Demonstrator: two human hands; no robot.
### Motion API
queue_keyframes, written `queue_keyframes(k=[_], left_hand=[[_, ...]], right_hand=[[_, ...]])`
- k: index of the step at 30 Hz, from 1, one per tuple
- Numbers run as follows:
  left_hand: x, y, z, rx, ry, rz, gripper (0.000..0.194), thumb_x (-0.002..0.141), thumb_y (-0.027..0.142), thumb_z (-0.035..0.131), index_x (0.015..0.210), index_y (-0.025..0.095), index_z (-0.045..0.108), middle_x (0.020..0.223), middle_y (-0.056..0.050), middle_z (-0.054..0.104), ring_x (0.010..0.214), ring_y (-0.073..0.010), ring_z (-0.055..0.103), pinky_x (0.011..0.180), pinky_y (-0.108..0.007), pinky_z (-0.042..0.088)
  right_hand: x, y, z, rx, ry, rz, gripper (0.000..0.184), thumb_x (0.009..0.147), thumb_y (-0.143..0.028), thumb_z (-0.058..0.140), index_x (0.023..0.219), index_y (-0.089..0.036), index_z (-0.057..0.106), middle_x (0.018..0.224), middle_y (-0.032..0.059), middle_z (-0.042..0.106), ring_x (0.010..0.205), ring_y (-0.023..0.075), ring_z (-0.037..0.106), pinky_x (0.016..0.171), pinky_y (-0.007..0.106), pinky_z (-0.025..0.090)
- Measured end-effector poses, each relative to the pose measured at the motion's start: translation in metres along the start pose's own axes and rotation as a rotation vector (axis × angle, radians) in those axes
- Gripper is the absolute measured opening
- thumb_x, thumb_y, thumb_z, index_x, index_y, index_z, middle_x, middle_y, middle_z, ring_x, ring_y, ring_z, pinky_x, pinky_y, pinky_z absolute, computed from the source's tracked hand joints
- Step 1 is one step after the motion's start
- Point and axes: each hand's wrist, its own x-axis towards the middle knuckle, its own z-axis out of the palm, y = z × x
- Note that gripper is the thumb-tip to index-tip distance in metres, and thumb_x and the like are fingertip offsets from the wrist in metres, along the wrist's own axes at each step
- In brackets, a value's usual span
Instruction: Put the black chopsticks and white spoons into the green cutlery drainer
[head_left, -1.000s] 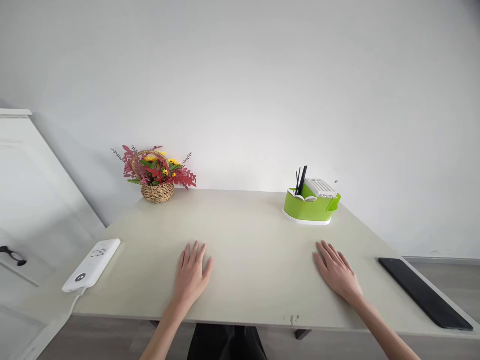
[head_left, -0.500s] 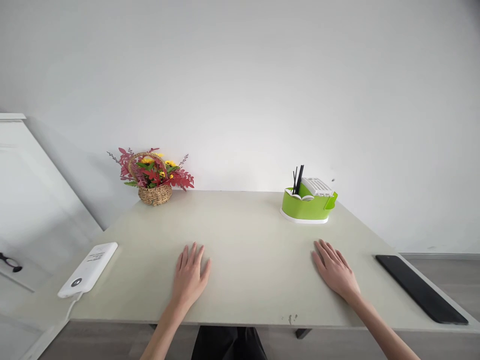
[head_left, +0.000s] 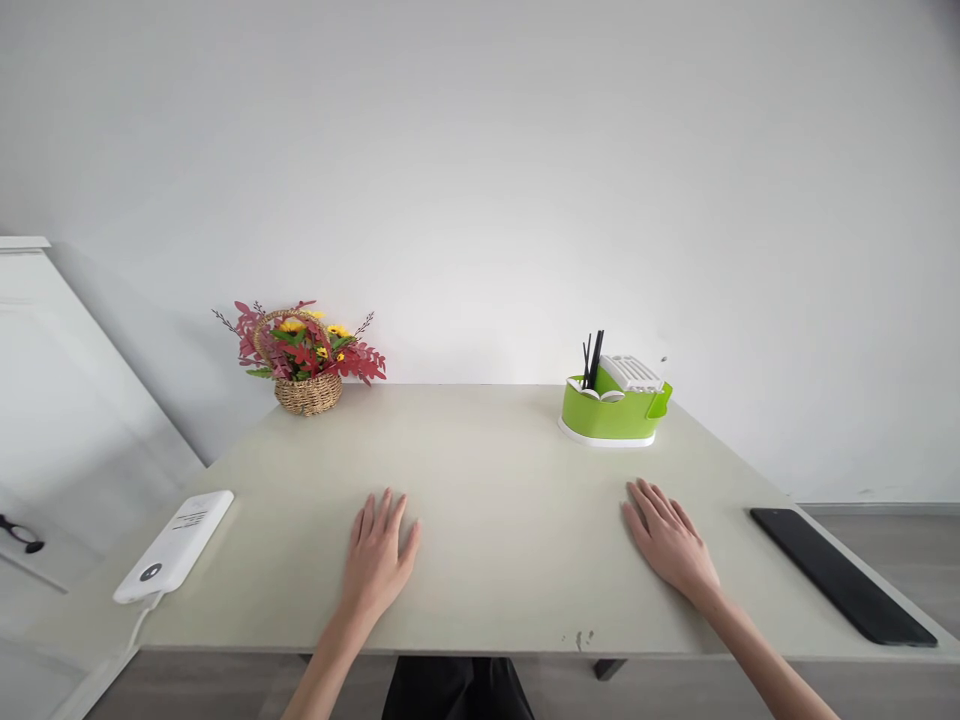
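My left hand lies palm down on the pale table, its fingers spread and holding nothing. To the right, my right hand also rests flat on the tabletop, fingers stretched out and holding nothing. Beyond it, near the back edge, stands a green and white utensil holder with black chopsticks sticking up from it. A black phone lies to the right of my right hand, apart from it. On the far left is a white power bank with a white cable plugged into its near end.
A wicker basket of red and yellow artificial flowers stands at the back left by the wall. A white cabinet with a dark handle adjoins the table on the left. The table's front edge runs under both forearms.
Both hands keep their places on the table. Only the camera view has shifted very slightly.
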Motion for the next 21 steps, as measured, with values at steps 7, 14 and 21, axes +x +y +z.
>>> queue_keyframes(k=[7, 14, 21], left_hand=[[0.0005, 0.0004, -0.0004, -0.021, 0.002, -0.002, 0.057, 0.104, 0.05, 0.039, 0.15, 0.02, 0.054, 0.159, -0.013, 0.048, 0.153, -0.0386, 0.034, 0.12, -0.059, 0.038], [0.0001, -0.0002, -0.0001, -0.029, -0.003, -0.002, 0.057, 0.104, 0.051, 0.039, 0.151, 0.021, 0.053, 0.161, -0.012, 0.046, 0.153, -0.0382, 0.033, 0.12, -0.059, 0.038], [0.0002, -0.0006, 0.0002, -0.018, 0.004, 0.005, 0.057, 0.104, 0.051, 0.039, 0.15, 0.02, 0.053, 0.16, -0.012, 0.048, 0.153, -0.0377, 0.034, 0.12, -0.058, 0.038]], right_hand=[[-0.0001, -0.001, -0.0014, -0.004, 0.007, -0.003, 0.071, 0.103, -0.056, 0.02, 0.159, -0.018, 0.042, 0.167, 0.0028, 0.037, 0.157, 0.0199, 0.027, 0.13, 0.043, 0.017], [0.0001, -0.001, -0.0013, 0.009, 0.007, -0.007, 0.071, 0.103, -0.057, 0.02, 0.159, -0.017, 0.042, 0.167, 0.0039, 0.037, 0.156, 0.0205, 0.027, 0.13, 0.044, 0.017], [-0.0006, -0.0019, -0.0023, 0.015, 0.01, -0.007, 0.071, 0.103, -0.057, 0.019, 0.158, -0.018, 0.042, 0.167, 0.0037, 0.037, 0.157, 0.0204, 0.026, 0.13, 0.043, 0.017]])
